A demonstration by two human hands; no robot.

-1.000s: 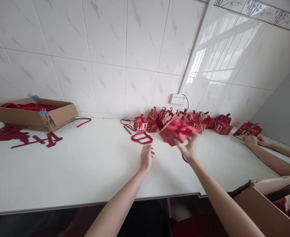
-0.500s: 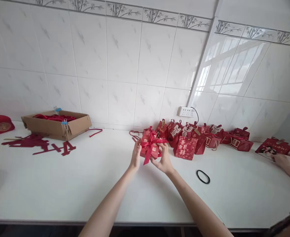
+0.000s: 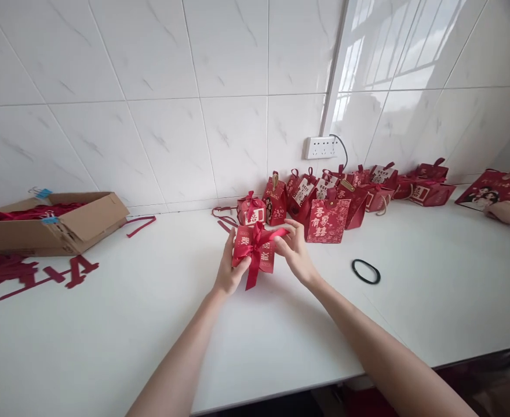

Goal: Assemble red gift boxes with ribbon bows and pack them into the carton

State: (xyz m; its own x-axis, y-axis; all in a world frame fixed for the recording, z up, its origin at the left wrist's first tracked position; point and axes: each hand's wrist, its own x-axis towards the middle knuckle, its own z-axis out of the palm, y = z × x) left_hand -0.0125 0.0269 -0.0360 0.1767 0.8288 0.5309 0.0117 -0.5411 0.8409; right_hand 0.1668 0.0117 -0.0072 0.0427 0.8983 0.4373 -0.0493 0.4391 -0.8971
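Both my hands hold a small red gift box (image 3: pixel 263 255) with a red ribbon bow (image 3: pixel 254 248) over the middle of the white table (image 3: pixel 120 324). My left hand (image 3: pixel 229 267) grips the box's left side, thumb on the bow. My right hand (image 3: pixel 297 252) holds the right side and pinches a ribbon end near the top. Just behind the box stands a row of several finished red gift boxes and bags (image 3: pixel 328 200) against the tiled wall.
A cardboard box (image 3: pixel 59 225) with red ribbons sits at far left, loose red ribbon pieces (image 3: pixel 37 274) before it. A black hair band (image 3: pixel 365 271) lies to the right of my hands. Another person's hand (image 3: pixel 505 211) rests on a red bag (image 3: pixel 494 188) at far right. A wall socket (image 3: pixel 320 147).
One second ago my right hand alone held a red box; since then both hands took hold of the bow-tied box and drew it slightly toward me. The view has tilted down.
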